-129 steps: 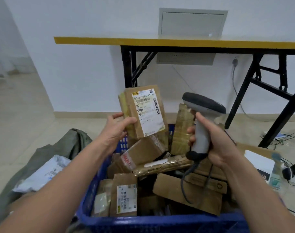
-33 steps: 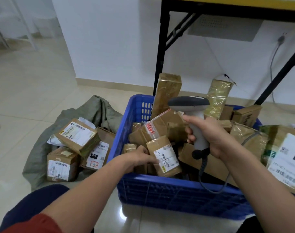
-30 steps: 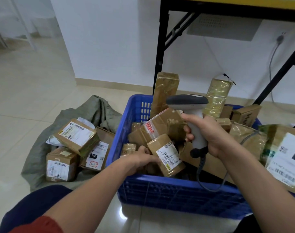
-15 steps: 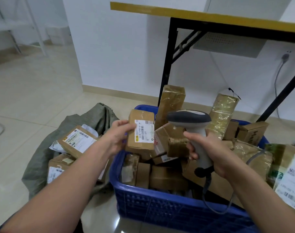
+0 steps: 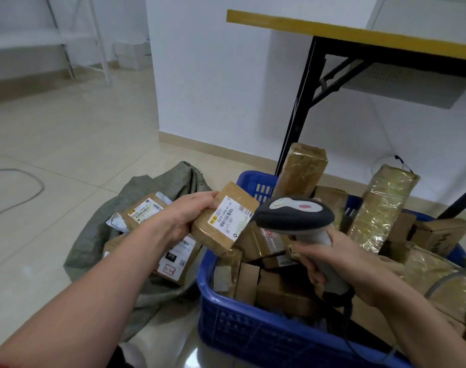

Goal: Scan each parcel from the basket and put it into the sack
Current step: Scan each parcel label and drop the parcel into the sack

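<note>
A table [image 5: 359,30] with a yellow edge and a black frame stands against a white wall [image 5: 213,75]. One black leg [image 5: 295,112] runs down to the floor [image 5: 67,144], with a slanted brace beside it. A grey perforated panel [image 5: 402,86] is on the wall under the tabletop. A beige skirting [image 5: 213,147] lines the foot of the wall. The floor is pale, glossy tile. A grey cable [image 5: 27,197] curves across it at the left. Farther back stand a white rack [image 5: 67,41] and white boxes [image 5: 133,55].
</note>
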